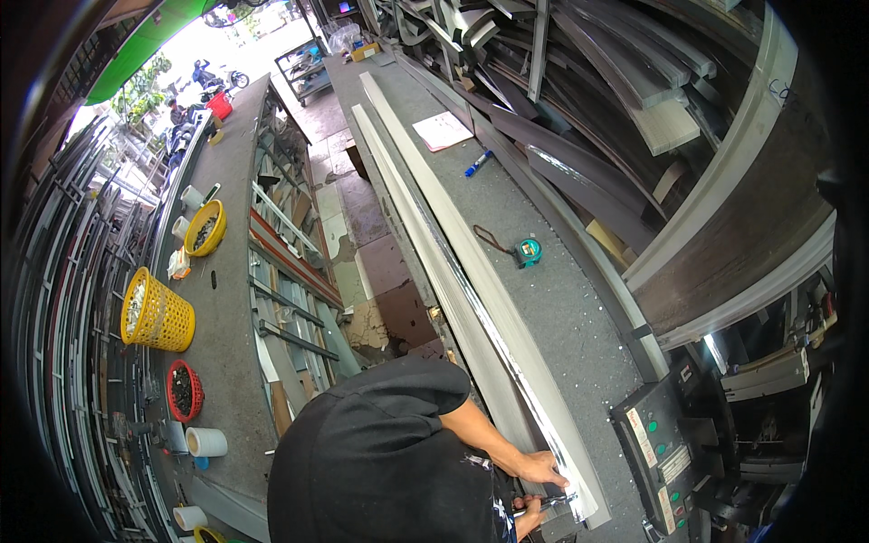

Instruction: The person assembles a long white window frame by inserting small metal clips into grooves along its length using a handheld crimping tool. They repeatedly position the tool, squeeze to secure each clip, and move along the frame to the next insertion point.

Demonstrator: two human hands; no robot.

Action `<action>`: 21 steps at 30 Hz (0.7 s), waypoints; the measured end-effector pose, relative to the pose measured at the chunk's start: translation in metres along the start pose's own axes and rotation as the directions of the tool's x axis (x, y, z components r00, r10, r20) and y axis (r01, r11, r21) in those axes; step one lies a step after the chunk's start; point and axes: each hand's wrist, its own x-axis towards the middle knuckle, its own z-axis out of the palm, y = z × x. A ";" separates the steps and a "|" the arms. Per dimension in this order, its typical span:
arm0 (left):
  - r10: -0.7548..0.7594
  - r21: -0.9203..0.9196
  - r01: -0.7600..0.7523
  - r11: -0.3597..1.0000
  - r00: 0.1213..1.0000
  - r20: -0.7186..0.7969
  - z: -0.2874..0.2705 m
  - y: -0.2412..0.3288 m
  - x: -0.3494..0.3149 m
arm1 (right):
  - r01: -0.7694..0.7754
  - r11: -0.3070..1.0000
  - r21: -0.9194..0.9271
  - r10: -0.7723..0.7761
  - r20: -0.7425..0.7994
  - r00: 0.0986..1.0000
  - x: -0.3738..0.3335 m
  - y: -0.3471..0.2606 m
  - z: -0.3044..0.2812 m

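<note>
Two long pale grey metal profiles lie side by side on the dark worktop: the left profile (418,242), with a shiny edge, and the right profile (471,244). My left hand (540,468) reaches from a black sleeve to the near end of the left profile. Its fingers and thumb are closed on the shiny edge there. Just below it, my right hand (529,520) is closed around a slim metallic tool (556,500), whose tip meets that same profile end. The tool's exact kind is too small to make out, and my right hand is partly hidden.
A teal tape measure (529,252), a blue marker (479,163) and a paper sheet (443,131) lie right of the profiles. A control box with green buttons (654,452) stands near right. Yellow baskets (158,310) and a red basket (185,391) sit on the left bench.
</note>
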 end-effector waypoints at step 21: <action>-0.034 -0.159 0.056 0.986 0.990 0.137 -0.001 -0.063 0.037 | 0.050 0.998 0.039 -0.051 0.023 0.998 -0.034 -0.015 0.049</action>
